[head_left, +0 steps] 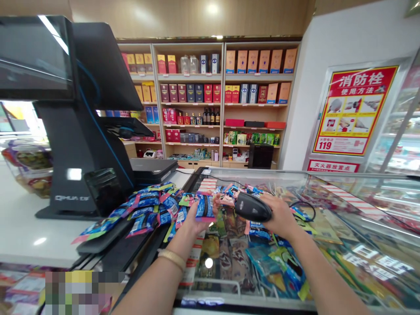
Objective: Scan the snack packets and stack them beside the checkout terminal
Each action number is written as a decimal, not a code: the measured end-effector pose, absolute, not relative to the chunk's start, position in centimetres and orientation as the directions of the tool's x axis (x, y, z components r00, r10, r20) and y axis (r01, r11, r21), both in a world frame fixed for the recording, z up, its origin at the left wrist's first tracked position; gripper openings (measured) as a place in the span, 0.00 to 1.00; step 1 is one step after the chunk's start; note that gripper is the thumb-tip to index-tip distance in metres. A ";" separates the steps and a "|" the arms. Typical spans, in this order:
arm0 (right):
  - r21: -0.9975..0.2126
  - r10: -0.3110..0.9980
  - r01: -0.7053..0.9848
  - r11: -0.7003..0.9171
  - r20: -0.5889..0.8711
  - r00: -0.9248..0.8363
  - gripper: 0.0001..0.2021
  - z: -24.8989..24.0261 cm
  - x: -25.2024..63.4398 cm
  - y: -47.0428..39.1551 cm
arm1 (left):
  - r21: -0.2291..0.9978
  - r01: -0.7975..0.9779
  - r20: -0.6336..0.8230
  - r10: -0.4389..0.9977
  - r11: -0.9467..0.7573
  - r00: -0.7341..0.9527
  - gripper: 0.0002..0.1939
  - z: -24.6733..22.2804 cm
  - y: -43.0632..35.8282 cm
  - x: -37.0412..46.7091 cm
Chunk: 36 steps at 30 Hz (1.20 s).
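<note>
My left hand [194, 218] is closed on a small blue snack packet [205, 205] with pink edges, held upright over the left side of the glass-topped freezer. In my right hand [278, 215] is a black barcode scanner [252, 207], its head pointing left toward the packet, a short gap between them. Similar blue packets [144, 214] lie heaped on the counter to the left of my left hand. More packets [259, 229] rest on the freezer glass beneath and around the scanner. My right hand covers the scanner's handle.
A black checkout terminal [88, 131] stands on the white counter [22, 232] at left, with plastic tubs [33, 166] beside it. The freezer [229, 286] spans the front and right. A dark cable [306, 205] loops behind my right hand. Shelves [188, 78] with boxed goods line the back wall.
</note>
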State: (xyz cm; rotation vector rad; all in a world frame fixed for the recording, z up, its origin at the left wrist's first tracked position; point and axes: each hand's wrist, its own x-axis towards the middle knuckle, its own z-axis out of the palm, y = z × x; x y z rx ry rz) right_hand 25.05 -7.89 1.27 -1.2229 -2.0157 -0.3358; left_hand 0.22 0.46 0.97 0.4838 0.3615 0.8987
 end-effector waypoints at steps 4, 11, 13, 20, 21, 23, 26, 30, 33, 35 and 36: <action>-0.154 0.663 0.826 0.542 0.682 -0.308 0.05 1.5 24.2 -8.1 | 0.544 -0.577 -0.109 0.733 0.610 0.672 0.17 0.6 0.4 0.2; -0.127 0.686 0.845 0.519 0.651 -0.324 0.05 1.6 23.7 -8.4 | 0.749 -0.521 -0.084 0.838 0.410 0.539 0.21 0.0 0.5 0.6; -0.123 0.689 0.848 0.515 0.648 -0.325 0.05 1.7 23.6 -8.4 | 0.801 -0.484 -0.066 0.854 0.354 0.515 0.21 -0.1 0.6 0.5; -0.138 0.688 0.839 0.527 0.648 -0.326 0.04 1.5 23.7 -8.3 | 0.728 -0.523 -0.105 0.826 0.443 0.553 0.08 0.2 0.5 1.1; -0.140 0.686 0.840 0.525 0.653 -0.320 0.03 1.4 23.8 -8.2 | 0.721 -0.536 -0.107 0.835 0.440 0.540 0.05 0.3 0.4 1.3; -0.143 0.685 0.848 0.511 0.663 -0.301 0.03 1.3 24.0 -8.0 | 0.746 -0.550 -0.078 0.870 0.375 0.487 0.03 0.4 0.3 1.6; -0.142 0.678 0.867 0.477 0.688 -0.259 0.04 1.1 24.5 -7.8 | 0.862 -0.497 0.033 0.969 0.097 0.245 0.04 0.6 0.5 1.7; -0.132 0.637 0.888 0.441 0.743 -0.206 0.06 1.1 25.5 -7.7 | 0.934 -0.078 0.317 0.910 -0.349 -0.267 0.05 1.0 1.5 -0.1; -0.138 0.636 0.912 0.386 0.756 -0.155 0.08 0.9 26.4 -7.5 | 0.829 0.430 0.521 0.775 -0.358 -0.358 0.10 1.5 2.1 -2.2; -0.138 0.645 0.933 0.334 0.755 -0.119 0.09 0.8 27.1 -7.4 | 0.675 0.695 0.590 0.746 -0.247 -0.308 0.12 1.8 2.1 -3.1; -0.135 0.647 0.941 0.309 0.756 -0.104 0.09 0.7 27.4 -7.3 | 0.594 0.780 0.611 0.740 -0.194 -0.281 0.13 1.8 2.0 -3.3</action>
